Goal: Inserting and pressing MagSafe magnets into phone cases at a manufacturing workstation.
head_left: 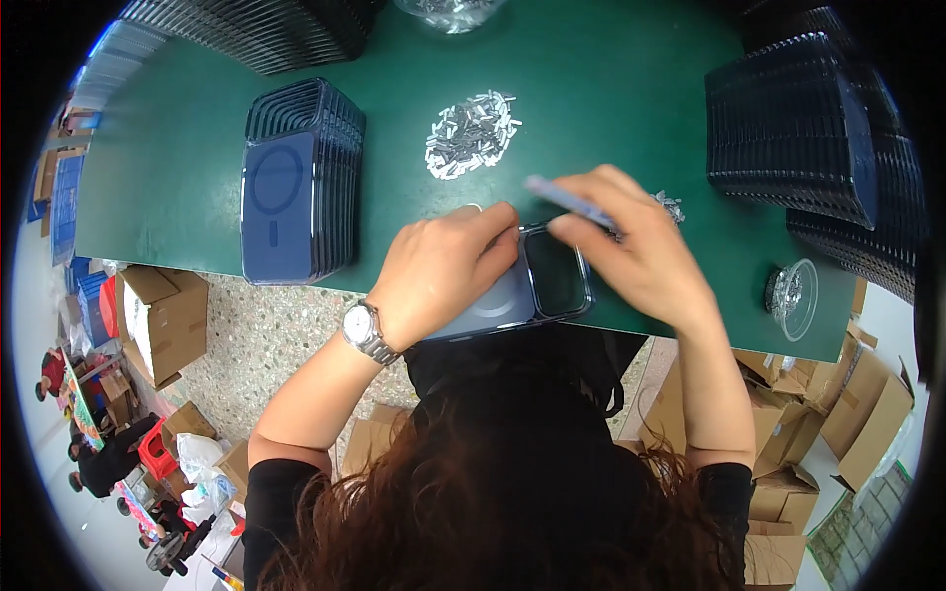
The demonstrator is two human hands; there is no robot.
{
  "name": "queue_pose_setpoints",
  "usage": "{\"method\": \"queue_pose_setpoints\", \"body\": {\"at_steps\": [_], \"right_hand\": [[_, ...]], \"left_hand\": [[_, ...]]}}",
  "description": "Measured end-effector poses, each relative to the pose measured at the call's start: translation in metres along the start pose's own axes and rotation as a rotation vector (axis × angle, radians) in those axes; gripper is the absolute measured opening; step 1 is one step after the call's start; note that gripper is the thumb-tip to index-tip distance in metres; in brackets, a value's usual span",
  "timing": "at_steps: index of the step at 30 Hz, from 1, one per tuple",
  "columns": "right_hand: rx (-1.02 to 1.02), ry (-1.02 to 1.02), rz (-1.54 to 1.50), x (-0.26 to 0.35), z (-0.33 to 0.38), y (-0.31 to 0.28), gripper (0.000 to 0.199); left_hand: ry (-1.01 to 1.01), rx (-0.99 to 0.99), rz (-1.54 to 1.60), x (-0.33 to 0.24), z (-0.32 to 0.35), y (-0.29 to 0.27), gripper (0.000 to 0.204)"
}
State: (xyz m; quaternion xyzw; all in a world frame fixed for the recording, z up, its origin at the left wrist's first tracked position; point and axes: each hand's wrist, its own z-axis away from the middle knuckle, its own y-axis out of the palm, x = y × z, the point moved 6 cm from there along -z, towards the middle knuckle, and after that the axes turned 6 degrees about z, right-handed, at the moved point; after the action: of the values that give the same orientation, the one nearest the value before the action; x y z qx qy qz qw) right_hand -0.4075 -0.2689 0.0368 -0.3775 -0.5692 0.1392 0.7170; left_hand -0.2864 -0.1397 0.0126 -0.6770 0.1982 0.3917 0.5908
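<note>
A phone case (493,300) with a dark blue back and a clear dark rim lies at the table's near edge. My left hand (448,261) is closed on it, thumb and fingers pressed together at its upper edge beside the camera opening. My right hand (631,241) is above the case's right end, closed around a slim pale-purple stick-like tool (567,200). The tool is smeared by motion, so its exact kind does not show. A small pile of shiny metallic bits (670,205) lies partly hidden behind my right hand.
Stacked phone cases (281,207) stand left on the green table (591,79), with more stacks (788,128) at right. A pile of small white and dark pieces (473,135) lies in the middle. A clear tub (791,298) sits near the right edge. Cardboard boxes (163,320) flank the table.
</note>
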Motion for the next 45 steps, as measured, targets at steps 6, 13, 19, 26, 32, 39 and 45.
{"method": "queue_pose_setpoints", "body": {"at_steps": [6, 13, 19, 26, 32, 39, 45], "right_hand": [[-0.027, -0.021, 0.070, -0.002, 0.018, 0.008, 0.030], [-0.119, -0.113, 0.135, -0.006, 0.032, 0.039, 0.018], [-0.108, -0.032, 0.098, -0.004, 0.052, 0.048, 0.011], [-0.221, 0.080, 0.001, -0.007, 0.071, 0.021, 0.034], [0.011, -0.016, 0.524, -0.013, 0.081, 0.013, 0.045], [0.028, -0.112, 0.596, 0.002, 0.069, 0.025, 0.054], [-0.010, 0.012, 0.529, 0.002, 0.073, 0.033, 0.056]], "left_hand": [[0.074, 0.091, -0.053, -0.003, 0.002, 0.006, 0.013], [0.136, 0.144, -0.237, -0.015, 0.009, 0.019, 0.010], [0.177, 0.181, -0.249, -0.019, 0.017, 0.030, 0.007], [0.163, 0.209, -0.157, -0.031, 0.010, 0.028, 0.009], [0.188, 0.198, -0.179, -0.031, 0.003, 0.028, 0.005], [0.185, 0.211, -0.223, -0.033, 0.009, 0.032, 0.006], [0.171, 0.179, -0.220, -0.033, 0.007, 0.029, 0.013]]}}
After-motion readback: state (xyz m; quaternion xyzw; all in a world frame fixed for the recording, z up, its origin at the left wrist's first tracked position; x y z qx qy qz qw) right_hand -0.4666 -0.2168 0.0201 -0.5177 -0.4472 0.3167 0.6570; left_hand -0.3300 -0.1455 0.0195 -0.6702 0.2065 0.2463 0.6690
